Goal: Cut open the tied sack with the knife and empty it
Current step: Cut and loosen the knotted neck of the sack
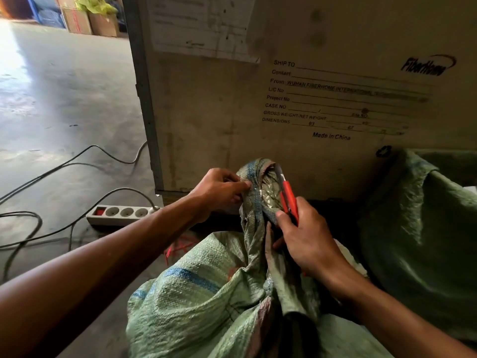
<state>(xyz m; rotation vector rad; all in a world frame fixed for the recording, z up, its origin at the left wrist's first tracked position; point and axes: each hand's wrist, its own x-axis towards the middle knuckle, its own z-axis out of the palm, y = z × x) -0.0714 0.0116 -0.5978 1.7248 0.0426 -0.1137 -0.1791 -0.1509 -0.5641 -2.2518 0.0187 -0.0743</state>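
Note:
A green woven sack (206,293) with blue stripes stands in front of me, its top gathered into a twisted neck (255,200). My left hand (219,192) pinches the left side of that neck near the top. My right hand (307,241) grips a red-handled knife (287,195), whose dark blade end points up into the folds at the top of the neck. Shiny clear tape or plastic shows in the bunched fabric between the two hands.
A large shipping crate (309,99) with printed labels stands right behind the sack. A second green sack (426,228) lies open at the right. On the concrete floor at the left are a power strip (121,214) and black cables (51,177). Cartons (87,21) stand far back.

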